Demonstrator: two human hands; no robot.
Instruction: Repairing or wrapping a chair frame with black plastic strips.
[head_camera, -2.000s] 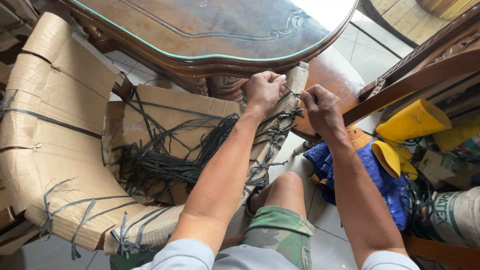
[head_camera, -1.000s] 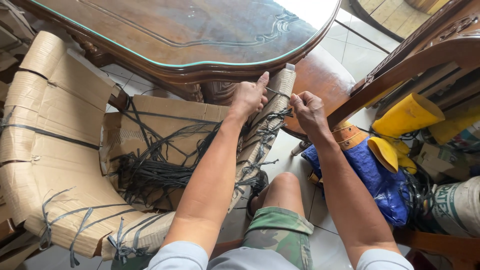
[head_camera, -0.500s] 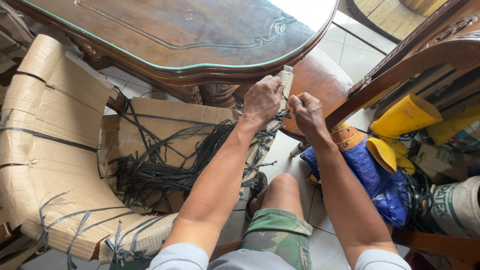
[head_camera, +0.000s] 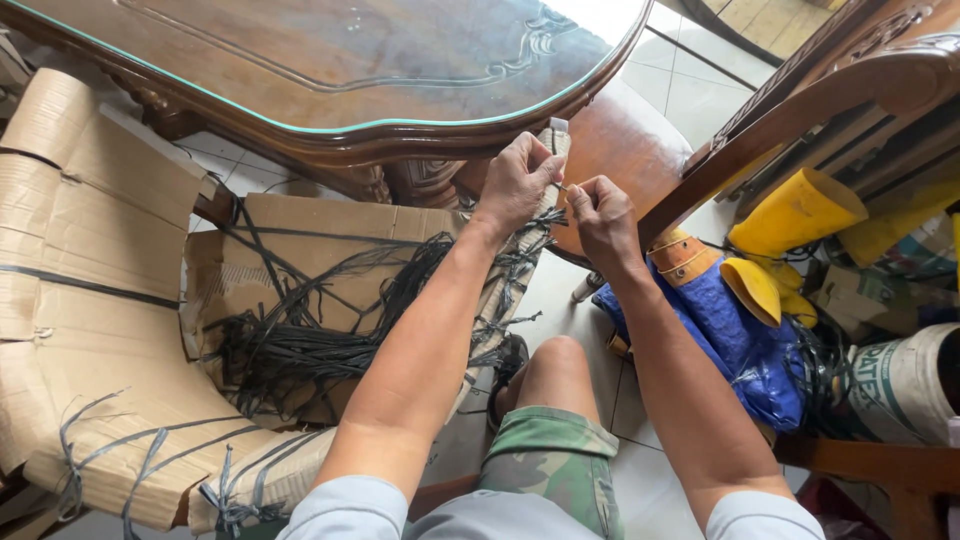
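- The left hand (head_camera: 515, 183) is closed in a loose fist around the top of a cardboard-wrapped chair leg (head_camera: 520, 250), its fingers curled over the upper end just under the edge of the glass-topped wooden table (head_camera: 330, 70).
- The right hand (head_camera: 603, 212) sits just beside the left, thumb and forefinger pinched narrow on a thin strand; the strand itself is too fine to make out clearly between the fingertips.
- That strand appears to belong to the black plastic strapping (head_camera: 300, 330), which is knotted along the wrapped leg and spreads in a loose tangle over the cardboard seat to the left of the forearms.
- The wrapped leg runs slantwise from the two hands down toward the person's bare knee (head_camera: 555, 365); both hands meet at its upper end, touching or nearly touching each other.
- More cardboard wrapping (head_camera: 90, 250) covers the curved chair back at far left, bound by flat dark bands and grey straps.
- To the right lie a blue plastic sack (head_camera: 735, 340), yellow rubber boots (head_camera: 795, 215) and a carved wooden chair arm (head_camera: 800, 110), all well apart from the fingers.
- The person wears camouflage shorts (head_camera: 550, 460).
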